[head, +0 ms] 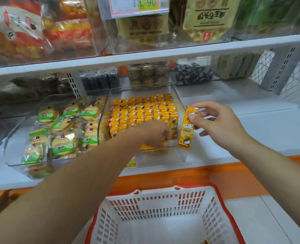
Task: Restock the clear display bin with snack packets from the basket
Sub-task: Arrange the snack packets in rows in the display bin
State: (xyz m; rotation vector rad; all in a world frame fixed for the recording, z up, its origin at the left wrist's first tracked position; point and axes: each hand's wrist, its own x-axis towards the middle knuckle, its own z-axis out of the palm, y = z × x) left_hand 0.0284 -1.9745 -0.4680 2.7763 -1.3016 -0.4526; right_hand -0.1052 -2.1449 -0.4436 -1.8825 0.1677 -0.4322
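Bright, even shop light, wide-angle view.
Light comes from above, leaving faint shadows under my left hand [156,134], which is slightly smeared. Glare whitens the bin [163,156] walls. The packet [187,128] pinched in my right hand [221,124] looks fairly sharp; bags [207,20] up top blur, and the shelf [163,53] edge bows.

The white shelf [260,131] bears a biscuit bin [16,150] just beside the clear display bin [160,158].

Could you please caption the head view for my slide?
Restocking: right hand pinches a yellow snack packet by the clear bin; left hand reaches inside.
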